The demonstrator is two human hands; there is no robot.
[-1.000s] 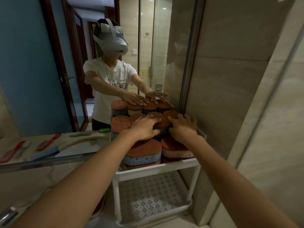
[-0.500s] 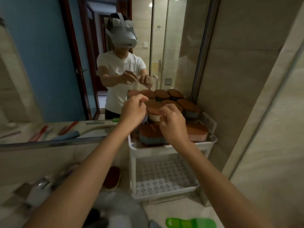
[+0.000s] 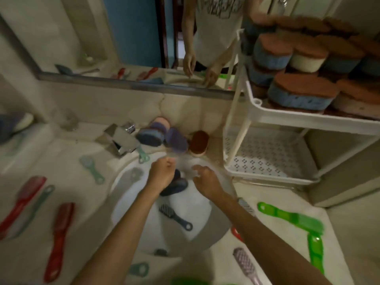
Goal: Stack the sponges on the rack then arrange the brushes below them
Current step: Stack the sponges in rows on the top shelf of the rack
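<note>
The counter ends at a wall on the right and at the mirror ledge behind. The round sink fills its middle, with the faucet at the back rim. The rack stands in the back right corner, just beside the sink. Its lower shelf shows its whole floor and is open at the front, while the top shelf is packed with stacked sponges. Three loose sponges lie between faucet and rack, against the back wall. Brushes lie spread round the sink: two red brushes on the left, two green brushes on the right, a grey brush near the front and a dark brush inside the basin. Both arms reach forward over the sink. The left hand hovers knuckles up, fingers curled under, above a dark blurred thing in the basin. The right hand is just beside it at the far rim, fingers bent down. Motion blur hides whether either hand grasps anything. The rack is white plastic with a perforated shelf. The sponges are thick ovals, with rust-coloured tops on blue or white foam. The brushes are flat plastic, several with a hole at the handle end.
</note>
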